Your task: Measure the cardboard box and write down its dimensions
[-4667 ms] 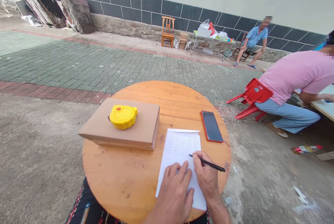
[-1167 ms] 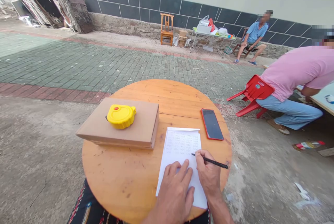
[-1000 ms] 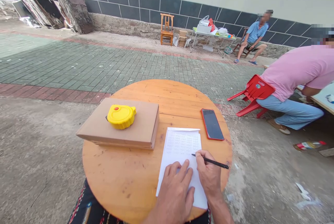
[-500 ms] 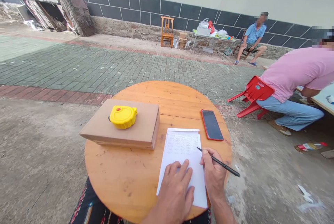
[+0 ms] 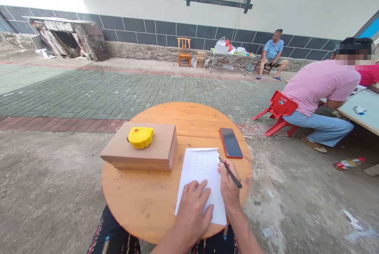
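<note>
On the round wooden table [image 5: 139, 202] lies a white sheet of paper [image 5: 214, 202] with rows of small writing on its upper half. My left hand [image 5: 194, 204] rests flat on the paper's lower part, fingers spread. A black pen [image 5: 232, 175] is pinched in my right hand [image 5: 229, 189], its tip at the paper's upper right edge, near the rows of writing. Beyond my right hand lies a dark-screened phone [image 5: 231, 143] in a red case. Left of the paper, a yellow tape measure [image 5: 140, 137] sits on top of a brown cardboard box [image 5: 133, 158].
A person in a pink shirt [image 5: 322, 84] sits on a red plastic chair [image 5: 280, 108] at another table [image 5: 363, 108] on the right. A bottle [image 5: 349, 163] lies on the ground there. Another person [image 5: 274, 50] sits by the far wall, beside a cluttered folding table [image 5: 217, 51].
The view has tilted up and turned slightly, showing more of the window. My right hand and pen have shifted toward the paper's upper right edge; the pen stands steeper. My left hand stays on the paper.
</note>
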A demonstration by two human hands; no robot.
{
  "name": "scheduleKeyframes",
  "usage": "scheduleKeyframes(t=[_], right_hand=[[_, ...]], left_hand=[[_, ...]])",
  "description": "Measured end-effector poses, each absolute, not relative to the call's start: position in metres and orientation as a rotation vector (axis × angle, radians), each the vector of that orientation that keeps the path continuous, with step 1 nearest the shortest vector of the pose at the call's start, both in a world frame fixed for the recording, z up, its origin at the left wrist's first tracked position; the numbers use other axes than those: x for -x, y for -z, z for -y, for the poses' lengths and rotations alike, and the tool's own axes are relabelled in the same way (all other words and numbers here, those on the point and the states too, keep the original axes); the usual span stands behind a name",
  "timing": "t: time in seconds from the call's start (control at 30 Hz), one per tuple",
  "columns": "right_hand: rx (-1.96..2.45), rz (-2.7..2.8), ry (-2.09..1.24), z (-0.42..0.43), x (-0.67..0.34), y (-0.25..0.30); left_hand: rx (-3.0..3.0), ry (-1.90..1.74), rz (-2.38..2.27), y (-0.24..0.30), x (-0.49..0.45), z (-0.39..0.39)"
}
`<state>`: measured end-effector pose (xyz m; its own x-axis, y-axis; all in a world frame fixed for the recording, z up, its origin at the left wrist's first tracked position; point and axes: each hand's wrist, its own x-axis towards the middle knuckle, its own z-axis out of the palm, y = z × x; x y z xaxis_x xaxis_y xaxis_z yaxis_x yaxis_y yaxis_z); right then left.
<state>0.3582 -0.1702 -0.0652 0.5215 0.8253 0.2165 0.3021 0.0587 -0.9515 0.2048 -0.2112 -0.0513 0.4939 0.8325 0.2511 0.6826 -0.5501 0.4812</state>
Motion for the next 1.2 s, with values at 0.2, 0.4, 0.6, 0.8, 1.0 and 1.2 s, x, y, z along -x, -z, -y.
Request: scheduleKeyframes(t=[0.2, 0.4, 0.6, 0.8, 1.0, 1.2], right_hand=[[1.492, 1.023, -0.469, 0.174, -0.358, 0.06], [1.443, 0.977, -0.492, 0.171, -0.361, 0.064], [1.41, 1.01, -0.554, 0.174, -0.382, 0.053], [1.474, 1.732, -0.239, 0.188, -0.404, 0.041], [1.596, 2.203, 0.161, 0.163, -0.404, 0.046], [1.616, 1.837, 0.163, 0.195, -0.422, 0.06]], left_hand=[[-2.503, -0.845, -1.407, 0.064, -0.177, 0.221], [-2.566, -0.85, -1.623, 0.083, -0.136, 0.235], [-2.656, -0.828, -1.534, 0.089, -0.152, 0.241], [-2.626, -0.833, -1.549, 0.085, -0.174, 0.231], [-2.683, -0.79, -1.572, 0.077, -0.187, 0.224], [-2.653, -0.745, -1.624, 0.072, -0.192, 0.224]])
